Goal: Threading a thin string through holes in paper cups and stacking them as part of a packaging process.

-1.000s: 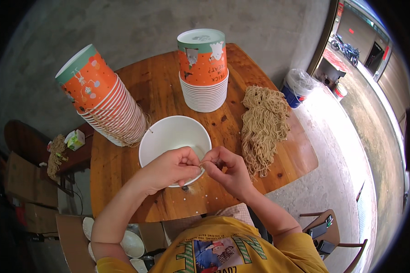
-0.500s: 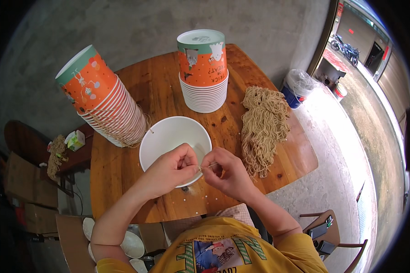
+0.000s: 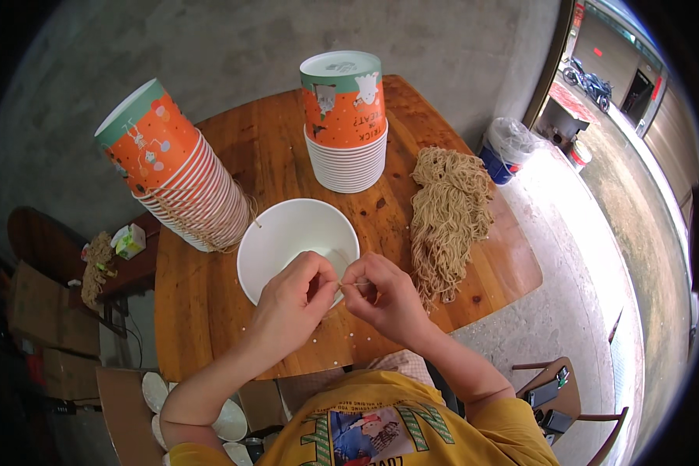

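Note:
Just over the near right rim of a white paper bucket (image 3: 276, 233), my left hand (image 3: 295, 301) and my right hand (image 3: 390, 301) almost meet, fingertips pinched. Between them runs a short thin tan cord (image 3: 340, 284), gripped from both sides. The bucket lies tilted with its white inside showing; a bit of cord pokes out at its far left rim. Right of my hands lies a large bundle of wavy tan cords (image 3: 450, 221). The bucket's near side is hidden behind my left hand.
A leaning stack of orange and green paper buckets (image 3: 151, 144), cords hanging along it, stands at the left. Another upside-down stack (image 3: 343, 113) stands at the table's back. Small white bits dot the near wooden table (image 3: 248, 353). A blue pail (image 3: 499, 167) stands beyond the right edge.
My left hand has turned a little and its fingers have shifted, still pinching the cord. My right hand has barely moved. The bucket has shifted very slightly left.

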Available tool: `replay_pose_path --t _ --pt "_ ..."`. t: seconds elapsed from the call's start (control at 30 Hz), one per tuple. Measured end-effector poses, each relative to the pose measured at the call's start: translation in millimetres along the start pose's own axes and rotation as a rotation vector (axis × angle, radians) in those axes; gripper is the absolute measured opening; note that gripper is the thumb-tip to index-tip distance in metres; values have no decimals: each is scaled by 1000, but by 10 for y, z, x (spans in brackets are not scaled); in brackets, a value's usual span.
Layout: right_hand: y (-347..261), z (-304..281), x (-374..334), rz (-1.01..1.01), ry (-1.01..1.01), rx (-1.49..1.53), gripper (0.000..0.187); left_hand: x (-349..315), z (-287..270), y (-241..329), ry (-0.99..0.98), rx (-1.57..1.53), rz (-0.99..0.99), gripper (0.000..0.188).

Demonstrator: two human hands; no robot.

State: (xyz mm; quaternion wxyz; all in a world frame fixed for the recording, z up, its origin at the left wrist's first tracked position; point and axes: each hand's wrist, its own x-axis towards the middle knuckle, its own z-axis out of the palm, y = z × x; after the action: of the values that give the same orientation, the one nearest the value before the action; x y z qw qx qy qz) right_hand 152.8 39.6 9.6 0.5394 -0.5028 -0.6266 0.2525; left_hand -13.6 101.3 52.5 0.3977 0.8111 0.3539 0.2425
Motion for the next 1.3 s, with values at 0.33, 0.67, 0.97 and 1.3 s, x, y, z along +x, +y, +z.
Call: replay_pose_path --t 0.33,0.67,0.97,1.3 --pt "-10 -13 -15 -10 2 -26 14 26 52 -65 39 -131 29 11" --pt "9 -16 -20 -2 9 -16 14 74 -34 -58 -85 -190 -144 10" --pt "8 -25 -13 -6 1 -34 15 82 2 -94 -56 -226 -115 11" --pt "5 -21 -23 7 7 -12 14 115 -2 -120 -95 -312 -166 10"
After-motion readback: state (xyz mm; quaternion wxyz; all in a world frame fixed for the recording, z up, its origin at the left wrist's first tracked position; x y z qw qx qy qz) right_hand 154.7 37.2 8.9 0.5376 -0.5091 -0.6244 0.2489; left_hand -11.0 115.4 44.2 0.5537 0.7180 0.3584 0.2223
